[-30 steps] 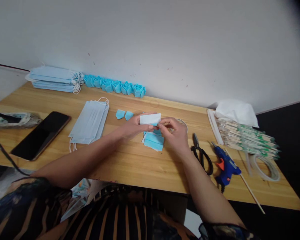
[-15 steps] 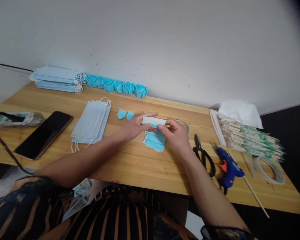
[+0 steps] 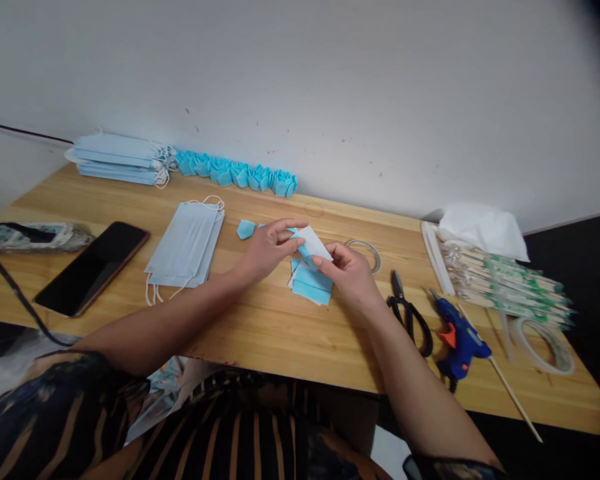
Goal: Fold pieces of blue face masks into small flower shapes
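A small rectangle of blue-and-white mask fabric (image 3: 315,244) is held in the air between my two hands, tilted, with a blue strip folded over its white side. My left hand (image 3: 275,245) pinches its left end between thumb and fingers. At the lower right end, my right hand (image 3: 347,270) grips it with thumb and forefinger. Under them, several cut blue fabric pieces (image 3: 313,287) lie stacked on the table. A folded blue petal (image 3: 246,229) rests left of my left hand; another beside it is mostly covered by that hand.
Face masks (image 3: 185,243) lie at left, near a phone (image 3: 93,268). A mask stack (image 3: 117,159) and blue fabric roses (image 3: 235,172) line the wall. Rightward are a tape roll (image 3: 373,252), scissors (image 3: 407,313), a blue glue gun (image 3: 460,340) and wrapped sticks (image 3: 505,283).
The fabric piece has turned from level to slanting down to the right. My right hand has dropped slightly, and my left fingers have shifted along the blue fold.
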`<state>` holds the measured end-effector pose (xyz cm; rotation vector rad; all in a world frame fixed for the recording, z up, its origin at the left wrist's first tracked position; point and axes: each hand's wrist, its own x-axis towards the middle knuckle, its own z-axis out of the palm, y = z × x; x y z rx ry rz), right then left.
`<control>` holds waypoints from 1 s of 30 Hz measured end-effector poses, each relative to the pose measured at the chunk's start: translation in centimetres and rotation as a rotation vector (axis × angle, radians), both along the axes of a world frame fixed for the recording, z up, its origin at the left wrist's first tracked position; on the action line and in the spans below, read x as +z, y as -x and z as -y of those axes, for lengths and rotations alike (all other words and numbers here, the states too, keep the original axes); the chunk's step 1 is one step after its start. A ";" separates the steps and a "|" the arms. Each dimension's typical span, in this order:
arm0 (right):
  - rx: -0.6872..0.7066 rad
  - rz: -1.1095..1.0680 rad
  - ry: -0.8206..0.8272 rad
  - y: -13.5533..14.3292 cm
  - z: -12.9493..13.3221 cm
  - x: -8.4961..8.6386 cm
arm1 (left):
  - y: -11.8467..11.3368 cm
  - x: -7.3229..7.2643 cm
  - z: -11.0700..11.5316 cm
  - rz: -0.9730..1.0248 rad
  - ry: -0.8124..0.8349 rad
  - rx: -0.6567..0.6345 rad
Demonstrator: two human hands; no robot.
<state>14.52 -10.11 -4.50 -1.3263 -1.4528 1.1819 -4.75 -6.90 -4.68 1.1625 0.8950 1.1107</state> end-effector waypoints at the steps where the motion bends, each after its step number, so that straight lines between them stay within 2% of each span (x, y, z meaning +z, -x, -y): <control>1: -0.013 0.016 -0.013 0.0 0.0 0.0 | -0.1 0.1 0.1 -0.006 -0.016 -0.015; 6: -0.077 0.012 -0.092 -0.1 -0.1 -0.1 | -0.5 -0.1 0.1 -0.002 -0.002 -0.102; 9: -0.070 -0.004 -0.109 -0.1 -0.1 -0.3 | -0.5 -0.2 0.1 -0.097 0.029 -0.165; 14: -0.040 0.016 -0.118 -0.3 -0.1 -0.5 | -0.2 0.2 0.2 -0.272 0.014 -0.144; 30: -0.135 0.073 -0.191 -0.1 0.1 0.0 | -0.1 0.7 0.1 -0.322 0.020 -0.157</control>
